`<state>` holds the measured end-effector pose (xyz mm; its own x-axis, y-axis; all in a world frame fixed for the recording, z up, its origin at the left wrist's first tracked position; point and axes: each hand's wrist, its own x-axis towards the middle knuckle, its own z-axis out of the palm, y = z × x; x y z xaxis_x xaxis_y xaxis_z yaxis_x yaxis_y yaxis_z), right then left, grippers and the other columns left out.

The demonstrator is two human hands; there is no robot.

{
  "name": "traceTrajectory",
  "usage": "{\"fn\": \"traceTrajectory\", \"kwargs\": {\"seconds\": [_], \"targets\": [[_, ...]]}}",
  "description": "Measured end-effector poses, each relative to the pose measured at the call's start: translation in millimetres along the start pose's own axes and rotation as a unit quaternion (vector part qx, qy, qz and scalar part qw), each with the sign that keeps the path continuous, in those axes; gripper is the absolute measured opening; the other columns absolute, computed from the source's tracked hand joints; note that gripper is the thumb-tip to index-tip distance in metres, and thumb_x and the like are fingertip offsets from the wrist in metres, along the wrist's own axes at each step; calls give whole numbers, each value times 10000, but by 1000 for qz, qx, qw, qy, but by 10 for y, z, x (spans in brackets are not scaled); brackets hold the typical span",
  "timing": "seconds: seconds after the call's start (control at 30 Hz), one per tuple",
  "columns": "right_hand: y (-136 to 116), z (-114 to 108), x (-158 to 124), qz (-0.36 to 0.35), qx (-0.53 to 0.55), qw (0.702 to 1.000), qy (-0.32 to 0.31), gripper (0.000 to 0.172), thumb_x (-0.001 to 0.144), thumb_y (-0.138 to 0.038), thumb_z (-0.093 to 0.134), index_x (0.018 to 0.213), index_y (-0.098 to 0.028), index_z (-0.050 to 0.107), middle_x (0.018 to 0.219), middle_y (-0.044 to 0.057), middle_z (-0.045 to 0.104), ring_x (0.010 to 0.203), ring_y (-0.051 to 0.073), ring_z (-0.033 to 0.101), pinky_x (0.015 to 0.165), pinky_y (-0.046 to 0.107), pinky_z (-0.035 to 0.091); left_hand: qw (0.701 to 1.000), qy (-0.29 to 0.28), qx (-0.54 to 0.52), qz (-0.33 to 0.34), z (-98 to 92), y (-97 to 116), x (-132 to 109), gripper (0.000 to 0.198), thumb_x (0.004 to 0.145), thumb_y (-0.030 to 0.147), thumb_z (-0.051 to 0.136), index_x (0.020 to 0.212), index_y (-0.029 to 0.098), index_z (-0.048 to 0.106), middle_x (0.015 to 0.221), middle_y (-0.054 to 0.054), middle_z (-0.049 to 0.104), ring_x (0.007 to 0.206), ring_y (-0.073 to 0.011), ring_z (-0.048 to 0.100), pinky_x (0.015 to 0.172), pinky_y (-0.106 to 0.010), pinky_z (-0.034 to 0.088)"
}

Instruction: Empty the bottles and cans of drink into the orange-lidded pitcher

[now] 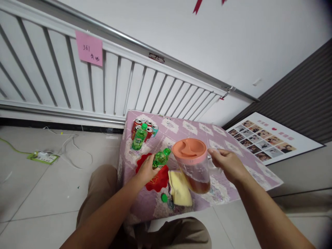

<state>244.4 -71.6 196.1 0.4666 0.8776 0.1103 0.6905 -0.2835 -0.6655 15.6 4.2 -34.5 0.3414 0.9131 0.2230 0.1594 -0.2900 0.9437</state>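
My left hand [147, 170] is wrapped round a green plastic bottle [161, 157], uncapped and leaning to the right over a red scalloped mat [160, 180]. By its handle, my right hand [225, 162] grips a clear pitcher [195, 173] with an orange lid [189, 149]. Brown liquid fills the lower part of the pitcher, which is tilted. The bottle's mouth is close to the lid's left rim; whether they touch I cannot tell. A folded yellow cloth [180, 190] lies beside the pitcher. Left of the cloth is a loose green cap [164, 197].
A capped green bottle [139, 138] stands before several drink cans [148, 133] at the table's back left. The purple-patterned tablecloth [168, 124] covers a table against a white radiator [111, 83]. A photo board [272, 138] leans at the right. A power strip [43, 157] lies on the floor.
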Motion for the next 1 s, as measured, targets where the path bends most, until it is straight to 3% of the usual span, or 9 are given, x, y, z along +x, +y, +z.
{"fn": "traceTrajectory", "kwargs": {"seconds": [0.1, 0.23, 0.53, 0.77, 0.9, 1.0], "targets": [[261, 41, 53, -4, 97, 994, 43, 505, 708, -634, 657, 484, -244, 427, 426, -48, 401, 428, 102, 334, 433, 267, 280, 1000, -3, 3, -4, 1, 10, 1, 619, 738, 114, 719, 1315, 209, 514, 1281, -113, 628, 1221, -264, 582, 1075, -439, 453], [543, 194, 146, 23, 236, 961, 142, 510, 666, -630, 723, 503, -243, 435, 419, -72, 374, 414, 95, 332, 427, 262, 293, 1000, 7, 14, -1, 15, -15, 1, 681, 723, 96, 708, 1356, 218, 487, 1339, -119, 606, 1264, -272, 566, 1105, -459, 433], [1063, 924, 341, 56, 310, 914, 258, 521, 711, -688, 618, 523, -243, 425, 457, -75, 389, 465, 102, 360, 472, 253, 316, 1000, 6, 22, 0, 24, -29, 22, 669, 707, 95, 698, 1339, 196, 504, 1329, -122, 615, 1251, -268, 573, 1124, -468, 407], [1377, 1234, 339, 85, 337, 903, 251, 460, 763, -621, 610, 560, -239, 454, 503, -67, 430, 505, 118, 376, 495, 258, 319, 999, 5, 30, -17, 36, -49, 15, 684, 711, 111, 714, 1354, 208, 501, 1332, -104, 614, 1254, -256, 572, 1128, -458, 404], [1444, 1233, 314, 89, 341, 906, 233, 428, 754, -590, 645, 593, -208, 539, 564, -46, 506, 589, 131, 456, 586, 261, 384, 999, 2, 41, -21, 43, -28, 10, 708, 718, 122, 717, 1380, 211, 480, 1358, -106, 605, 1288, -258, 555, 1147, -453, 389], [1441, 1165, 205, 92, 354, 902, 231, 406, 755, -590, 639, 822, -190, 661, 791, 7, 662, 756, 173, 583, 676, 278, 448, 998, 5, 46, -35, 50, -23, 6, 697, 723, 135, 725, 1369, 206, 474, 1348, -101, 613, 1265, -249, 578, 1132, -433, 410]]}}
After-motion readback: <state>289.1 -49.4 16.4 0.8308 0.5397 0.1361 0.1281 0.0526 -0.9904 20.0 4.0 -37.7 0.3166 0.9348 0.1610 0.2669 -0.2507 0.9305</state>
